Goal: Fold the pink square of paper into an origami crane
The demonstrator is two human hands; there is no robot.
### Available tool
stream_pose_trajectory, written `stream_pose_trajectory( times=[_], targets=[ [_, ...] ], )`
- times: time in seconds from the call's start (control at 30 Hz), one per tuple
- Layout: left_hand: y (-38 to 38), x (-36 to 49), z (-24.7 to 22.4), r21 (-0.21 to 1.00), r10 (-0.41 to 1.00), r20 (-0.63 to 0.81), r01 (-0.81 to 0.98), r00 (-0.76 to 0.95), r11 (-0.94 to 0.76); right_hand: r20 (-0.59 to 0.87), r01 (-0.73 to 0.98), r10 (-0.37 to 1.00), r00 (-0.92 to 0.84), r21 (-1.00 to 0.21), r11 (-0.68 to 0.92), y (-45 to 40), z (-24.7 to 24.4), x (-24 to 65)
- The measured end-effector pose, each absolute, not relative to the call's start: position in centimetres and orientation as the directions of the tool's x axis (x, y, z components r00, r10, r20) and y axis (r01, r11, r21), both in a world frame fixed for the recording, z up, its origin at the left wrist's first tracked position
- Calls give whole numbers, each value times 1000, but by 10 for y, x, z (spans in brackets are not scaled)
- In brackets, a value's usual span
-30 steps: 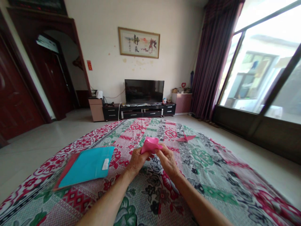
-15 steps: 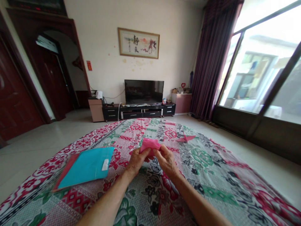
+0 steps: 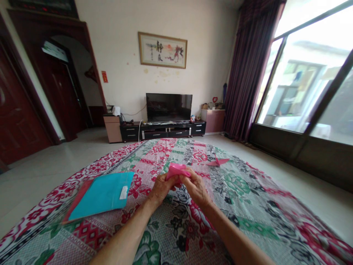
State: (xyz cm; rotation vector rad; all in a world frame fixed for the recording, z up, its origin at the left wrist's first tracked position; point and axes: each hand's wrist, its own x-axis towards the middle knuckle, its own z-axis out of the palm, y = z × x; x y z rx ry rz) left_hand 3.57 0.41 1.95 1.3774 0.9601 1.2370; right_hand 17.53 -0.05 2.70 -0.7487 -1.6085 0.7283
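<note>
A small piece of folded pink paper (image 3: 178, 169) is held up above the patterned tablecloth near the middle of the view. My left hand (image 3: 160, 187) pinches its left side, with the thumb on the near edge. From the right, my right hand (image 3: 196, 186) grips the near right edge between thumb and fingers. Both thumbs lie close together, and the fingertips under the paper are partly hidden. The paper's upper part bulges beyond the hands.
A blue sheet pack (image 3: 102, 195) with a white label lies at the left over reddish sheets. A folded pink paper shape (image 3: 218, 162) rests beyond my right hand on the tablecloth (image 3: 237, 221). A television (image 3: 169, 107) stands on a low cabinet behind.
The pink paper has shifted slightly right and its upper part looks more opened and rounded. My hands have moved slightly with it, both still gripping.
</note>
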Motion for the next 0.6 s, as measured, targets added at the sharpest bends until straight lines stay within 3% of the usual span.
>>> stream_pose_trajectory(
  times=[0.37, 0.5, 0.6],
  targets=[
    [5, 36, 16, 993, 986, 116, -44, 120, -112, 554, 172, 822, -130, -804, 569, 1, 31, 180],
    [6, 35, 15, 992, 990, 95, -99, 105, -84, 355, -101, 918, -178, -934, 342, 7, 22, 182],
    [8, 33, 13, 989, 993, 84, -131, 83, -73, 200, -373, 953, -227, -922, 105, 9, 16, 181]
  ],
)
